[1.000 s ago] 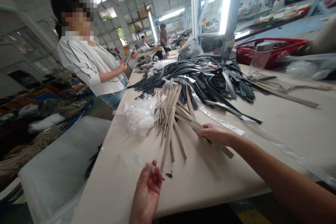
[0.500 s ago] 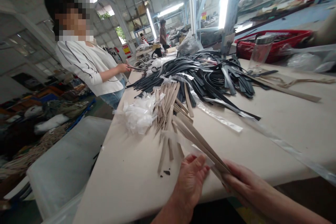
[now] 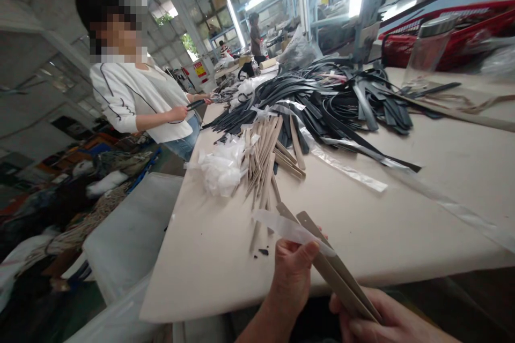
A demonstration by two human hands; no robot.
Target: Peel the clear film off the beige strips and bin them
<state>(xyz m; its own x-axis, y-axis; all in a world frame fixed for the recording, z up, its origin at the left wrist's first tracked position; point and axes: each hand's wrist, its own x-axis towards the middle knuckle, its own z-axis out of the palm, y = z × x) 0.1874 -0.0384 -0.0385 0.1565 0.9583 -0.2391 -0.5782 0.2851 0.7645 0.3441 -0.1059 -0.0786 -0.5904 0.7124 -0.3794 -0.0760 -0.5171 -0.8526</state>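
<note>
In the head view two beige straps [image 3: 341, 273] with rounded, punched ends slant up from the table's front edge. My right hand [image 3: 374, 317] is closed around their lower part, at the bottom of the view. My left hand [image 3: 293, 273] pinches a translucent plastic strip [image 3: 285, 226] between thumb and fingers, and the strip lies across the straps. Some left fingertips are hidden behind the straps. Beyond my hands lies a pile of beige straps [image 3: 265, 155], with crumpled clear plastic strips [image 3: 221, 169] to its left.
A large heap of black straps [image 3: 314, 102] covers the far part of the pale table [image 3: 402, 230]. A glass jar [image 3: 428, 53] and a red basket [image 3: 480, 24] stand at right. A co-worker [image 3: 140, 96] stands at the left edge, beside a whitish bin [image 3: 132, 230].
The straps and my right hand have come down closer to me, and the strap ends have spread slightly apart. My left hand still pinches the plastic strip. The view has shifted slightly.
</note>
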